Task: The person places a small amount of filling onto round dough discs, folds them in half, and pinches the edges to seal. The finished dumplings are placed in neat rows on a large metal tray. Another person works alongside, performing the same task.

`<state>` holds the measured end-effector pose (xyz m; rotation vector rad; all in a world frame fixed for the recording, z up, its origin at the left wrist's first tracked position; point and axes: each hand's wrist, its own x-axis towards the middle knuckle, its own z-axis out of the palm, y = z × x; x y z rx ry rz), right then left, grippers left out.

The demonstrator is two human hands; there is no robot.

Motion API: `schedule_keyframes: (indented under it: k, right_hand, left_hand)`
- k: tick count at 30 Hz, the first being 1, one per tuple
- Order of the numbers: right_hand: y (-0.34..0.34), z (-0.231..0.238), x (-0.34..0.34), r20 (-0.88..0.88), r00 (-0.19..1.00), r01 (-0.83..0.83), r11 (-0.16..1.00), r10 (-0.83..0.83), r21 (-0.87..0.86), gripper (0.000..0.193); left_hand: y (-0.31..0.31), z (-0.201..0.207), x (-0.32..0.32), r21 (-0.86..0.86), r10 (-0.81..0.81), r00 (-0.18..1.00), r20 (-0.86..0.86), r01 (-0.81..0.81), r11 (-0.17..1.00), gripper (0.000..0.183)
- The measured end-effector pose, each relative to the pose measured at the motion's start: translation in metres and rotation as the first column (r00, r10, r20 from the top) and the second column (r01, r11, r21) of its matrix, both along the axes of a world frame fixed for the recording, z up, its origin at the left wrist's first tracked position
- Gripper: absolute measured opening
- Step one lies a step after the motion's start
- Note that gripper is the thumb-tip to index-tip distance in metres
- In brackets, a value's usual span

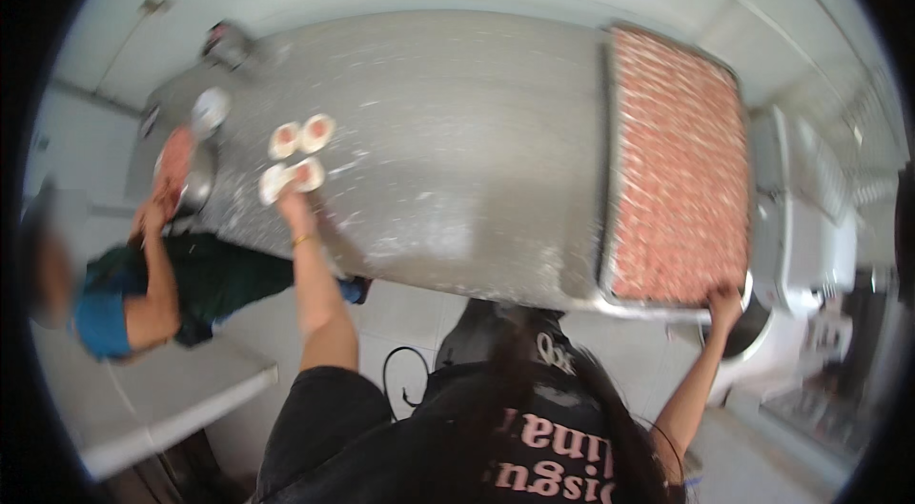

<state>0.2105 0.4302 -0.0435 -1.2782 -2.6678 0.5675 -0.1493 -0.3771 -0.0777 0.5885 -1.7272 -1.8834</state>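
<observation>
My left hand (294, 207) reaches over the left part of the steel table to pale dough rounds topped with pink minced meat. Its fingers touch the nearest dough round (275, 184), beside one with meat on it (308, 174); blur hides how they are bent. Two more topped rounds, a left one (284, 140) and a right one (317, 131), lie just beyond. My right hand (724, 302) is closed on the near right corner of a large metal tray (658, 310). Rows of pink minced meat with pale streaks (679, 171) cover the tray.
At left, a person in blue and dark green (143, 304) has hands at a metal bowl (197, 175) of pink mince (175, 166). A white bowl (211, 110) and a metal container (229, 45) stand behind. Pale flour streaks the steel table (457, 132).
</observation>
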Motion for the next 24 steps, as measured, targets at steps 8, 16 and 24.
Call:
schedule_keyframes:
  k: [8,16,24]
  right_hand:
    - [-0.041,0.060,-0.002,-0.266,0.924,0.300,0.952,-0.274,0.061,0.022]
    - [-0.244,0.074,-0.100,-0.701,0.713,-0.528,0.666,0.010,-0.527,0.025]
    - [-0.313,0.029,-0.131,-0.344,0.858,-0.257,0.263,-0.381,-0.930,0.020]
  left_hand:
    - [0.025,0.017,0.001,0.647,-0.160,0.976,-0.150,0.219,0.730,0.046]
    - [0.254,0.043,0.081,0.759,-0.747,0.544,-0.382,0.646,0.083,0.042]
    - [0.369,0.065,0.157,0.675,-0.939,0.344,0.019,0.688,0.266,0.032]
